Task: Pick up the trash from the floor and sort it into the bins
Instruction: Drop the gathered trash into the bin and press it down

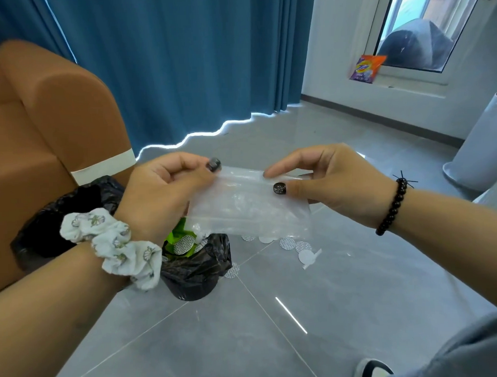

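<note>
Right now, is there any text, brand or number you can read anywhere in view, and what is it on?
Orange and purple packet on the window ledge: a yellow brand word, too blurred to read.
Round white discs on the floor: fine grey rows, too small to read.
Clear plastic bag held in both hands: no print visible.
Black bin bags: none.

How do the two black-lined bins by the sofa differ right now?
The near bin stands on open floor below the clear plastic bag that both hands hold; the far bin sits against the brown sofa, partly hidden behind the left hand. The near bin shows green wrapping and white round seals at its mouth; the far bin's contents cannot be seen. Both have crumpled black liners.
</note>
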Demonstrator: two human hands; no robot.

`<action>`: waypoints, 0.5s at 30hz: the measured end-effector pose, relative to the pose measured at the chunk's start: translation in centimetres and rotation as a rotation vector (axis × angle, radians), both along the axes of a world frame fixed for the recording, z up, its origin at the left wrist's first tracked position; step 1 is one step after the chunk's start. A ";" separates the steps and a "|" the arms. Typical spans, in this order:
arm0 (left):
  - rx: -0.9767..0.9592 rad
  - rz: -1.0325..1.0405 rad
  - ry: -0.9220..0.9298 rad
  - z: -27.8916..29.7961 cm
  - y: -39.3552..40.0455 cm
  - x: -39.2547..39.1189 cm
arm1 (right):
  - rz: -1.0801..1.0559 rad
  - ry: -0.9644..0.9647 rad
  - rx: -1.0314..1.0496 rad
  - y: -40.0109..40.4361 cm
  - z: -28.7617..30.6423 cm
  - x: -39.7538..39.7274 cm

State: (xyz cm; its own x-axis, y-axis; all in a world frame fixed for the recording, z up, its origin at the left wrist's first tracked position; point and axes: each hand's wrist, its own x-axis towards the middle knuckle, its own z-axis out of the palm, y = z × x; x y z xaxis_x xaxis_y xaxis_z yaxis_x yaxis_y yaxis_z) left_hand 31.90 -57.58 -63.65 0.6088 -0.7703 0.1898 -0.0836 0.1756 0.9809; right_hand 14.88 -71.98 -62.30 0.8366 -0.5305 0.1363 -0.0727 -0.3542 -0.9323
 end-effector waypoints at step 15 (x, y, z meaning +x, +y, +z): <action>-0.004 0.023 -0.077 -0.2 0.1 0.0 | 0.001 -0.001 0.017 0.4 -0.1 0.0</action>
